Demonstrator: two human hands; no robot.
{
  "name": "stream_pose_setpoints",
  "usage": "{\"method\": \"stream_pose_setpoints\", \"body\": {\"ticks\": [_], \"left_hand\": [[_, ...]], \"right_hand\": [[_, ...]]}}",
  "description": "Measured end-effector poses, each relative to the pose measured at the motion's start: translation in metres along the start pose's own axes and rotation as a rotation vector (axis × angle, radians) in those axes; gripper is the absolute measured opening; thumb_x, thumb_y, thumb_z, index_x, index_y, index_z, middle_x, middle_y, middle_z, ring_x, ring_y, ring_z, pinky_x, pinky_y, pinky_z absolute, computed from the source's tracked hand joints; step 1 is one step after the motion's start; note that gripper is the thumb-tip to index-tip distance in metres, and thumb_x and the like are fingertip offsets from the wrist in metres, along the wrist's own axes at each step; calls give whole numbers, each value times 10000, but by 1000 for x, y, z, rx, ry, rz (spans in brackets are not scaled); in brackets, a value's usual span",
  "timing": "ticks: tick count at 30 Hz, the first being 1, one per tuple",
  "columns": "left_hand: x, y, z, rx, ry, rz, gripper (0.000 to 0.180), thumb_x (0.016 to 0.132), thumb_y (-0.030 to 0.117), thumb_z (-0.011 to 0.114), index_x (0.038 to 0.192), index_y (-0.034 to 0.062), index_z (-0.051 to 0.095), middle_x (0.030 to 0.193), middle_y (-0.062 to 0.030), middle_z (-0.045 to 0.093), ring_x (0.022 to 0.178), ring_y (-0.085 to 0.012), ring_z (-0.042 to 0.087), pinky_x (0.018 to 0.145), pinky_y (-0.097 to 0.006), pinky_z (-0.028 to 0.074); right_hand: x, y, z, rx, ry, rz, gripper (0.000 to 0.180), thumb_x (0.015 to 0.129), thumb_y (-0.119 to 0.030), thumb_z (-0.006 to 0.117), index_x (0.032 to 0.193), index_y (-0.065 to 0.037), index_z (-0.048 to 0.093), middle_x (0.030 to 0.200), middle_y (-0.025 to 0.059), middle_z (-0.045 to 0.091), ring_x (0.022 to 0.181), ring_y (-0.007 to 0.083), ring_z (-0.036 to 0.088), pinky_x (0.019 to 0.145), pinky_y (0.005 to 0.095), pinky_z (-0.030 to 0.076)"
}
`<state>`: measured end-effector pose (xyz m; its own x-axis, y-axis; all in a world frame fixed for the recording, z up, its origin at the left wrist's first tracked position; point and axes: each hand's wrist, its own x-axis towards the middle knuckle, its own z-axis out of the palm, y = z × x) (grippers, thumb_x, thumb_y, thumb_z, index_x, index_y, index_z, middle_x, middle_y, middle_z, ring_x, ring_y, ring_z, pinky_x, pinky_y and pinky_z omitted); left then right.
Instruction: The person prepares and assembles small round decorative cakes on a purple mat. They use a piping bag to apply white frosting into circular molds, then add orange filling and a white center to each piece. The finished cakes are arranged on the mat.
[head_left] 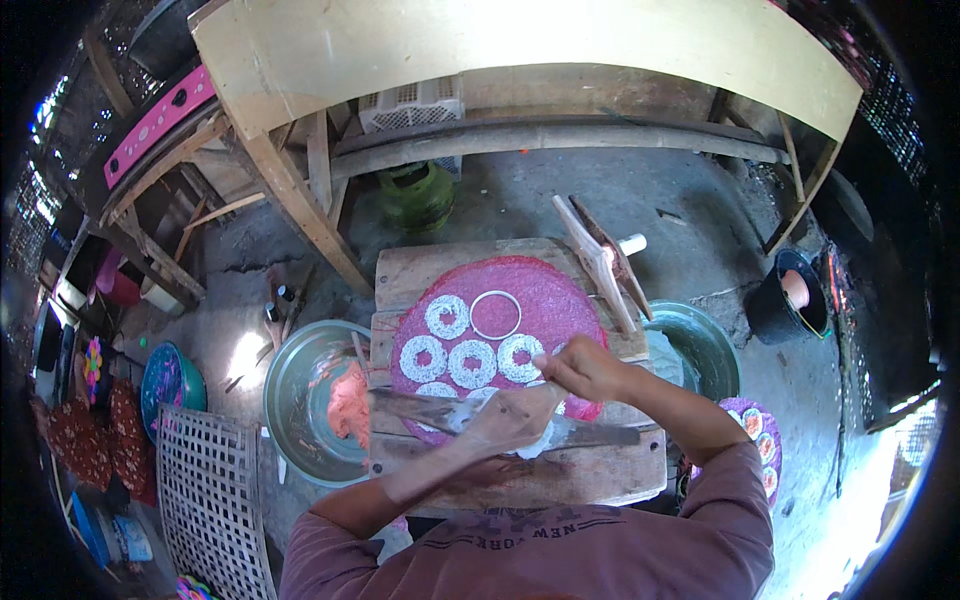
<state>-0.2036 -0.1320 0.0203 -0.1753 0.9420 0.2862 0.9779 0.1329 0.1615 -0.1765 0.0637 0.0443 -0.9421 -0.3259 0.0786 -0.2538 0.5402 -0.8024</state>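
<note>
On the wooden desk [600, 475], the right hand [580, 368] pinches white dough [545, 365] over the red round mat [540, 290], beside white rings [472, 362]. The left hand [510, 420] grips a flat wooden paddle [420, 408].

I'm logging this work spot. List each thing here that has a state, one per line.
Pink round sheet: laid flat on the wooden board, carrying white rings.
White rings: laid apart on the sheet.
Metal hoop: lying on the sheet, empty inside.
Left metal bowl: holds pink dough.
Right hand: fingers pinched at a ring.
Left hand: resting on the board's near edge.
</note>
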Motion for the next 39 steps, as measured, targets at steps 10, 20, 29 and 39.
{"method": "stream_pose_setpoints", "body": {"ticks": [10,20,29,39], "left_hand": [[23,-44,-67,-729,-445,-84,242,774,208,644,955,56,592,803,-39,578,705,-146,585,587,-293,462],[10,-53,-84,-216,-322,-169,287,794,278,673,1018,99,664,857,-81,679,802,-223,655,731,-368,508],[41,-42,-47,-1264,585,-240,424,862,-12,571,1282,33,539,1273,-114,539,1224,-207,463,1044,-341,349],[42,-100,-102,-1035,835,147,323,954,184,462,1171,-35,555,1208,-192,560,1124,-310,536,1022,-424,380]], "right_hand": [[22,-121,-22,-124,-131,-714,498,965,-394,399,1312,-38,434,1177,234,533,954,347,595,830,425,479],[12,-96,-61,-56,564,-382,277,875,45,504,1109,-56,396,686,36,460,475,139,458,424,277,357],[-70,-11,-125,969,1737,-531,18,967,-152,465,962,-159,449,619,-21,346,476,67,349,382,220,294],[-151,147,-33,-648,963,908,468,956,-448,456,1011,-41,680,1108,215,613,1037,365,589,900,397,469]]}}
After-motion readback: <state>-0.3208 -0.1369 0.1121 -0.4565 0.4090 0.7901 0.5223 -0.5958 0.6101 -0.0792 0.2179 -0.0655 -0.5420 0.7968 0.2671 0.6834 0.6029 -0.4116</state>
